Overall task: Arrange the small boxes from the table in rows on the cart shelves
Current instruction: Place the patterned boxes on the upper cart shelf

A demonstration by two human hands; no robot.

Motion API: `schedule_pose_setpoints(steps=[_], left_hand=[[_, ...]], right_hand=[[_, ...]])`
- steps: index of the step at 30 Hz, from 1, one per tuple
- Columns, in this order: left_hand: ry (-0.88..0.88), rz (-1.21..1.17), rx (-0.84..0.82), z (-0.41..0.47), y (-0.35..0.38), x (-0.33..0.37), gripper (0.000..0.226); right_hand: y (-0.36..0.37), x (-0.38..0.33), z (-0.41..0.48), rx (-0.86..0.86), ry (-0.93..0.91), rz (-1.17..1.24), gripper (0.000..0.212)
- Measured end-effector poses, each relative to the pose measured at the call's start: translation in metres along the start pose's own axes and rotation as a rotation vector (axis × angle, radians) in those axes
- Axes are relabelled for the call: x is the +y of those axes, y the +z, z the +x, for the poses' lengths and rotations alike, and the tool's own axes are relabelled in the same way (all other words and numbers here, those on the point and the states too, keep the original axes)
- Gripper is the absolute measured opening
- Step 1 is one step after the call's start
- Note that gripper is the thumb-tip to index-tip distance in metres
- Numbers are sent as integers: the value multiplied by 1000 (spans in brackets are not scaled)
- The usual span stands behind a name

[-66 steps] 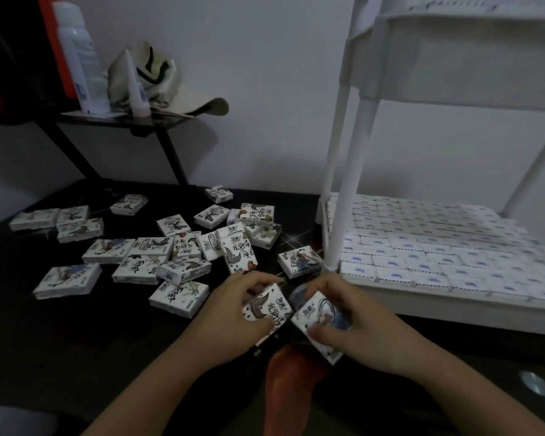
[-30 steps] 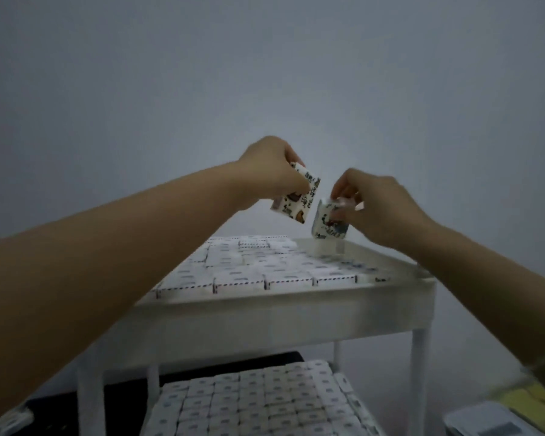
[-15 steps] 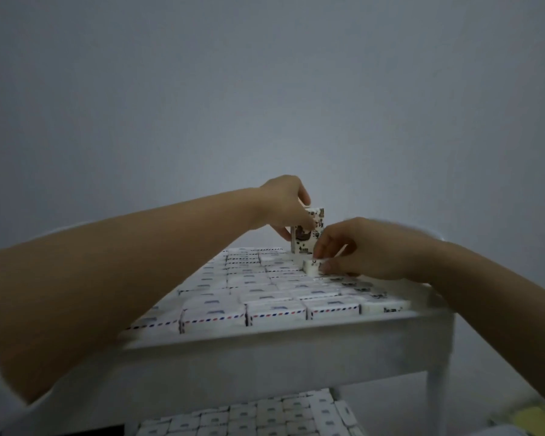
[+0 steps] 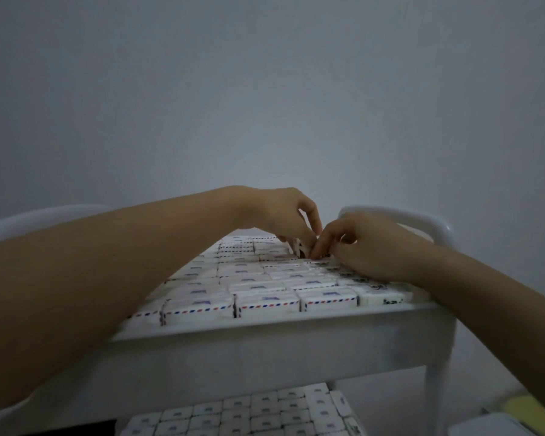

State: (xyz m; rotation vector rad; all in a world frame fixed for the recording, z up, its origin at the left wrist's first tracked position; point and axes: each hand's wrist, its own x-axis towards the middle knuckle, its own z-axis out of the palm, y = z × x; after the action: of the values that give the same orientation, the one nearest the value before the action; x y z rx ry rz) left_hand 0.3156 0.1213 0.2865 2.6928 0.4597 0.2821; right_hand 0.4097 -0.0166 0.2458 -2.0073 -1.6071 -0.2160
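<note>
**A:** Both dropped onto the cart's top shelf [image 4: 265,330] since a moment ago, low over the rows of boxes [image 4: 265,302].

**B:** yep, left hand [image 4: 277,215] pinches the small box [image 4: 299,249] into the far row. right hand [image 4: 362,247] fingertips crowd it, can't tell its grip. Nearly seated imo.

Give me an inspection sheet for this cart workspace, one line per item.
Surface: white cart's top shelf, almost fully covered.
Job's things: rows of small boxes lie flat on it; lower rows fill the shelf beneath; one box shows partly between the fingertips at the far rows.
Clutter: yellow item at lower right, too blurred to name.
Hands: left hand pinches that box; right hand has fingers curled down on the rows beside it, grip unclear.
Cables: nothing seen.
Surroundings: plain grey wall.
</note>
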Motion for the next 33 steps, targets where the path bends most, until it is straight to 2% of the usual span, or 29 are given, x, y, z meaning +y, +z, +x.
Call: schedule_pose_setpoints(steps=[4,6,9,12,15,19,23,26,28,31,33], left_hand=[[-32,29,-84,-5,-1,1,9],[-50,67,-106,-7,1,3,17],[-76,103,-68,-15,1,8,28],[-69,208,83,-38,-4,17,31],[6,300,316,-80,-8,29,28],[114,273,497,-166,4,31,19],[130,183,649,-259,34,2,15],[15,81,737,-324,72,-43,17],[-163,75,759,-367,107,-84,18],[-522,138,747,-430,162,-150,20],[-697,189,683,-466,189,-183,23]], right_hand=[[1,2,4,102,72,70,26],[1,3,5,83,122,212,28],[0,1,3,43,167,271,32],[-1,-4,-4,60,119,164,32],[-1,-26,-20,174,-14,13,30],[18,-84,-58,394,-290,78,20],[65,-140,-103,400,-431,207,23],[112,-170,-131,396,-482,201,32],[151,-187,-148,313,-503,220,31],[216,-210,-167,34,-538,182,23],[259,-223,-171,-192,-500,12,31]])
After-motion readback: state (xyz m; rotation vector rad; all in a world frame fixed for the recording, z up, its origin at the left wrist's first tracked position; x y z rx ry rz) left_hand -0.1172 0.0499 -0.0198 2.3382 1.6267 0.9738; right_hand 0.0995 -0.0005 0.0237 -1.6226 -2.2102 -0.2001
